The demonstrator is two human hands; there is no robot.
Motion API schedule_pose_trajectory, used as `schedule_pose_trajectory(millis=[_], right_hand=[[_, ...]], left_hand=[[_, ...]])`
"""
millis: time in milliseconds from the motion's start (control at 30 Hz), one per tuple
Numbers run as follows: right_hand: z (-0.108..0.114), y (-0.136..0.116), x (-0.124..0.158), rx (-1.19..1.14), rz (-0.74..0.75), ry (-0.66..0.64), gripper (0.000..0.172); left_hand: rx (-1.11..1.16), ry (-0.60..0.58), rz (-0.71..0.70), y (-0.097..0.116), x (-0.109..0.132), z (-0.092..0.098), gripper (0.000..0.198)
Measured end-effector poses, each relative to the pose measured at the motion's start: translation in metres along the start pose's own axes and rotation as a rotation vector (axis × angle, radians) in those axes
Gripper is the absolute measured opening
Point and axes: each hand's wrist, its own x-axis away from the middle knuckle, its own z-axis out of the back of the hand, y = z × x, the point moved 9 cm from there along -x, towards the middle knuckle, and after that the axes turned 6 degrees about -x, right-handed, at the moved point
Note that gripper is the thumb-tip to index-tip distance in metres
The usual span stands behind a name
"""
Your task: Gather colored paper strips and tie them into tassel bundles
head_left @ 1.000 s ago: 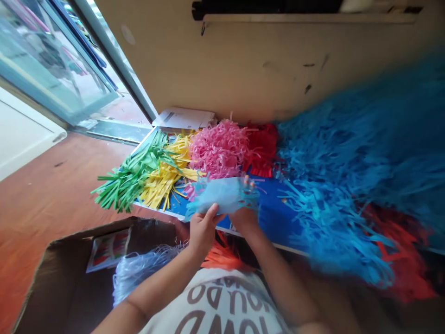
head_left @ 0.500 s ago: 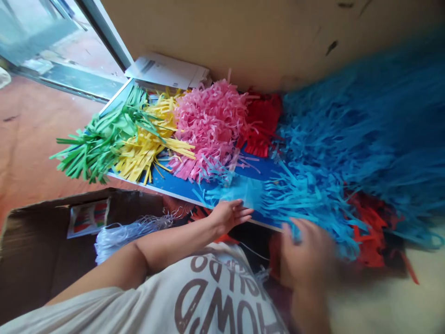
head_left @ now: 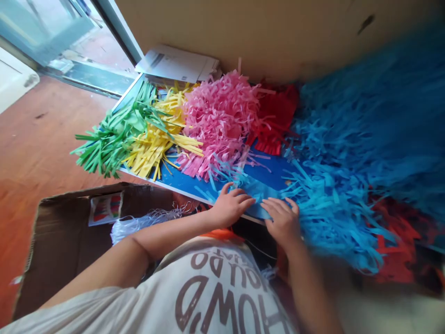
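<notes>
The left hand [head_left: 229,208] and the right hand [head_left: 283,220] both lie open, palms down, fingers spread and slightly curved, so neither grip closes on anything. Side by side and just apart, they press on a fringed blue paper sheet [head_left: 257,195], which lies flat under the fingertips at the near edge of a blue-topped desk [head_left: 267,169]; its cut strips fan out toward 11 o'clock. Fringed paper is heaped across the desk. Seen from the hands, a pink heap [head_left: 219,125] sits at 11 o'clock and a red heap [head_left: 276,113] at about 12, with a yellow heap [head_left: 156,144] and a green heap [head_left: 111,139] overlapping each other toward 10 o'clock. A large, blurred blue heap [head_left: 365,153] fills 2 to 3 o'clock, with orange-red fringe [head_left: 399,236] at about 4. Loose papers [head_left: 177,62] rest at the desk's far corner against a beige wall [head_left: 243,32]. At 8 o'clock, an open cardboard box [head_left: 69,241] stands on a reddish wooden floor [head_left: 45,134], holding white fringe [head_left: 146,222] and a printed card [head_left: 104,208]. A glass door [head_left: 45,28] stands at 10 o'clock, and the person's pale T-shirt [head_left: 222,292] with brown lettering fills 6 o'clock.
</notes>
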Motion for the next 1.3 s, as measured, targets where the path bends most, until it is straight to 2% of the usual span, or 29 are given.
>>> schedule_pose_trajectory(millis=[133,200,267,400,600,833,1000,1067,1133,1200,1233,1300], right_hand=[[0.006,0.013,0.004,-0.111,-0.022,0.015,0.017],[0.008,0.02,0.004,-0.143,-0.06,0.044,0.011],[0.008,0.026,0.003,-0.129,-0.123,0.083,0.012],[0.009,0.036,0.0,0.016,-0.276,0.174,0.026],[0.011,0.042,-0.002,0.258,-0.372,0.235,0.025],[0.011,0.047,-0.006,0.226,-0.413,0.23,0.026],[0.008,0.05,-0.008,0.239,-0.427,0.198,0.027],[0.01,0.05,-0.006,0.256,-0.446,0.211,0.023],[0.02,0.047,-0.001,0.32,-0.492,0.28,0.019],[0.035,0.039,0.004,0.418,-0.512,0.378,0.032],[0.04,0.032,0.003,0.441,-0.473,0.398,0.032],[0.035,0.017,-0.005,0.384,-0.305,0.301,0.021]], left_hand=[[-0.204,-0.008,-0.089,-0.012,-0.009,0.015,0.025],[-0.215,-0.026,-0.14,-0.01,-0.013,0.021,0.021],[-0.186,-0.037,-0.156,-0.008,-0.019,0.023,0.021],[-0.17,-0.02,-0.034,-0.017,-0.041,0.019,0.025],[-0.309,0.003,0.153,-0.032,-0.062,0.011,0.028],[-0.391,0.005,0.182,-0.036,-0.068,0.007,0.027],[-0.406,-0.069,0.221,-0.038,-0.068,0.002,0.028],[-0.413,-0.046,0.227,-0.036,-0.067,0.006,0.027],[-0.411,0.031,0.171,-0.029,-0.068,0.015,0.024],[-0.394,0.038,-0.013,-0.014,-0.071,0.017,0.021],[-0.382,-0.011,-0.134,-0.005,-0.072,0.014,0.022],[-0.36,-0.162,-0.349,0.008,-0.071,0.005,0.029]])
